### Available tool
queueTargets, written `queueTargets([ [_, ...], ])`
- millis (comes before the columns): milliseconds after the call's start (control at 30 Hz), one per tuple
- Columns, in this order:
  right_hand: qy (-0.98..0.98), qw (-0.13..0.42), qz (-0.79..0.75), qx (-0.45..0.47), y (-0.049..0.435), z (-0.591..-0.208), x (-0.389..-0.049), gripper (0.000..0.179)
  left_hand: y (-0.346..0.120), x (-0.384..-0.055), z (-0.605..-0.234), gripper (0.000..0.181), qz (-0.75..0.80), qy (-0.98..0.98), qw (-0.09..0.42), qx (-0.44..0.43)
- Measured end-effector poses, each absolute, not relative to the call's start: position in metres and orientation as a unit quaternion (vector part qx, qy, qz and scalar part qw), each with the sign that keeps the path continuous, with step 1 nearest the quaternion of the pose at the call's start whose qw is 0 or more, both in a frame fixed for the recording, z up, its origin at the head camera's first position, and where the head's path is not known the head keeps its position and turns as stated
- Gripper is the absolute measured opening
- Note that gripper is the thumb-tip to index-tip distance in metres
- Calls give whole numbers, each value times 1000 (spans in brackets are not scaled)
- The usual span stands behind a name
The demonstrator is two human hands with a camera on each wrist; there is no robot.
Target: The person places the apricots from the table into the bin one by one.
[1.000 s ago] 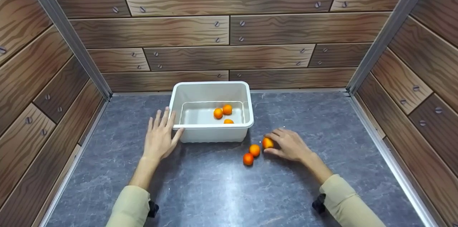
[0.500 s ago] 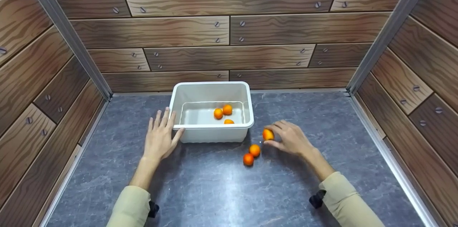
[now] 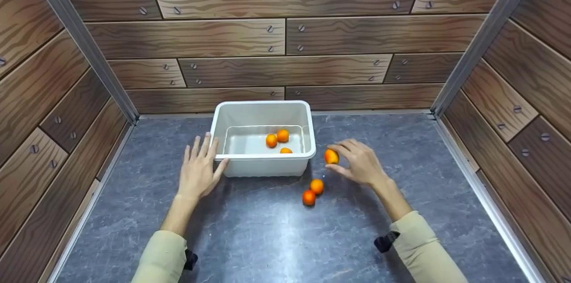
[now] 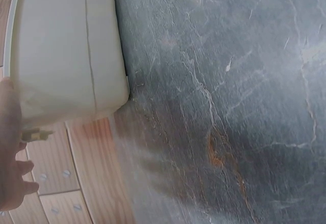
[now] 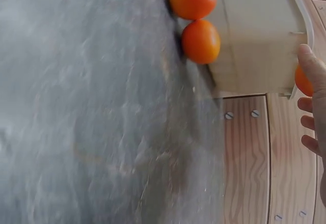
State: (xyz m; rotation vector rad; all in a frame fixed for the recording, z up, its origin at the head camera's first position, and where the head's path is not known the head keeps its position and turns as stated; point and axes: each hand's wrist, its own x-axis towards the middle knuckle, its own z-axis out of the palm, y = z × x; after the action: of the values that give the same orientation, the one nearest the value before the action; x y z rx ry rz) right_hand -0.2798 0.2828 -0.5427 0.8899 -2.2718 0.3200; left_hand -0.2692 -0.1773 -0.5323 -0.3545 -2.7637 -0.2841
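Observation:
In the head view my right hand (image 3: 359,162) pinches an orange-yellow tomato (image 3: 331,156) between thumb and fingers, lifted beside the right wall of a white plastic bin (image 3: 267,168). The right wrist view shows this held tomato (image 5: 304,81) partly hidden behind the thumb. Two more tomatoes, one orange (image 3: 316,186) and one redder (image 3: 308,197), sit touching on the tabletop by the bin's front right corner. Inside the bin lie three orange tomatoes (image 3: 283,135), one partly hidden by the front rim. My left hand (image 3: 198,173), fingers straight and spread, rests against the bin's front left corner.
A grey marbled tabletop (image 3: 250,229) lies under everything. Wood-patterned panels (image 3: 285,37) stand behind and on both sides, joined by grey metal posts (image 3: 482,37). The bin stands close to the back panel.
My right hand has picked up the tomato from beside the other two and moved it away from me, toward the bin's right side. The left hand has stayed put.

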Motion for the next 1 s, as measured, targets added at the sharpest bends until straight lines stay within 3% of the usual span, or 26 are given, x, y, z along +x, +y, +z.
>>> queueTargets([
  [400, -848, 365, 157, 350, 269, -526, -284, 57, -178, -268, -530, 72, -102, -972, 170, -129],
  [1000, -847, 358, 153, 362, 242, -500, -305, 54, -178, -268, -531, 72, -95, -971, 179, -130],
])
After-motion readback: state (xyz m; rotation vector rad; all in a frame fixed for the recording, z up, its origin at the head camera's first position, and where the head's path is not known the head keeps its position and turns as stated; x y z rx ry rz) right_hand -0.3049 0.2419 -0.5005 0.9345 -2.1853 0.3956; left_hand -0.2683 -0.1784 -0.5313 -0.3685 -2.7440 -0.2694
